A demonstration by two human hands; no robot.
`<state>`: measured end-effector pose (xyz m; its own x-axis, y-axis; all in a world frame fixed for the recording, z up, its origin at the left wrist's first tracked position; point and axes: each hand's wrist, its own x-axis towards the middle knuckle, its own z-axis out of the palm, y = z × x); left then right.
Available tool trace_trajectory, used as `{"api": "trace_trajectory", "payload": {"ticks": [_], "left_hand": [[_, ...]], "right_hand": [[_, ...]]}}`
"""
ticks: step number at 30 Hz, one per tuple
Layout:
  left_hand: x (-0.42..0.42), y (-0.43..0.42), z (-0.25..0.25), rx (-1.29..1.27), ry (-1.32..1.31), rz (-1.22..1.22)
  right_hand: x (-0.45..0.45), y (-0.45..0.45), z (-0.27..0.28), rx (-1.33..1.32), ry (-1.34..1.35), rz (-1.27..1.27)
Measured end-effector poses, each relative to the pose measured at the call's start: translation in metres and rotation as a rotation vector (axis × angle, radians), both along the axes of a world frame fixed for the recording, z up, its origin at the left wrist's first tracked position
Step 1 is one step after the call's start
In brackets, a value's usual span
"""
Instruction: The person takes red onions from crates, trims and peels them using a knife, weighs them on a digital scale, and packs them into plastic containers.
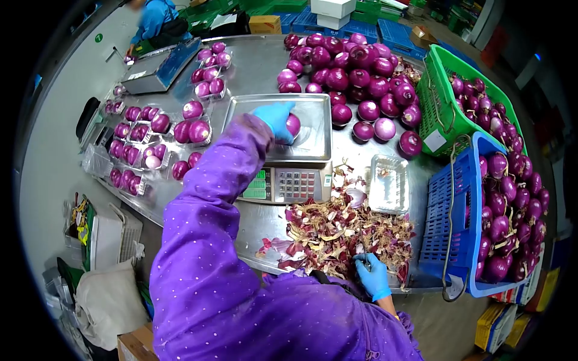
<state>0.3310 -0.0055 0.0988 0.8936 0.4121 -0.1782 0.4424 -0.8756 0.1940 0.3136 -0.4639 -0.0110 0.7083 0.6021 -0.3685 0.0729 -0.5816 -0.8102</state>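
Observation:
My left hand (276,120), in a blue glove, is over the metal pan (313,135) of a weighing scale, its fingers closed round a red onion (292,125). My right hand (372,277), also gloved in blue, is low over a heap of onion skins (337,234) at the table's near edge. A thin dark tool (363,245) sticks up from its closed fingers; its handle is hidden. Between the skins and the loose onions lies an empty clear plastic tray (389,183).
Peeled onions (361,78) are piled at the back. Onions fill a green crate (436,102) and a blue crate (439,225) on the right. Trays of onions (139,132) and a metal device (153,69) stand left. A person in blue (158,18) is at the back left.

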Motion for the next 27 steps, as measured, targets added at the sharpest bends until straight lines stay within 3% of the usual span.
{"api": "trace_trajectory", "payload": {"ticks": [2, 5, 8, 10, 16, 19, 27], "left_hand": [[-0.011, 0.015, 0.011, -0.124, -0.238, 0.02], [-0.049, 0.024, 0.057, -0.071, -0.709, 0.047], [-0.099, 0.027, 0.093, -0.193, -0.994, 0.077], [-0.127, 0.002, 0.12, -0.222, -1.014, 0.08], [-0.152, -0.011, 0.127, -0.147, -0.997, 0.113], [-0.138, -0.018, 0.131, -0.29, -0.981, 0.087], [-0.073, -0.022, 0.133, -0.116, -0.801, -0.054]], "right_hand": [[0.0, -0.002, -0.006, 0.012, 0.046, -0.02], [-0.001, -0.001, -0.008, 0.032, 0.123, -0.038], [0.0, 0.005, -0.009, 0.031, 0.17, -0.018], [0.001, 0.008, -0.01, 0.041, 0.188, 0.0], [0.003, 0.01, -0.014, 0.046, 0.233, 0.02], [0.004, 0.007, -0.013, 0.051, 0.245, -0.012], [0.005, -0.004, -0.012, 0.067, 0.303, -0.11]]}}
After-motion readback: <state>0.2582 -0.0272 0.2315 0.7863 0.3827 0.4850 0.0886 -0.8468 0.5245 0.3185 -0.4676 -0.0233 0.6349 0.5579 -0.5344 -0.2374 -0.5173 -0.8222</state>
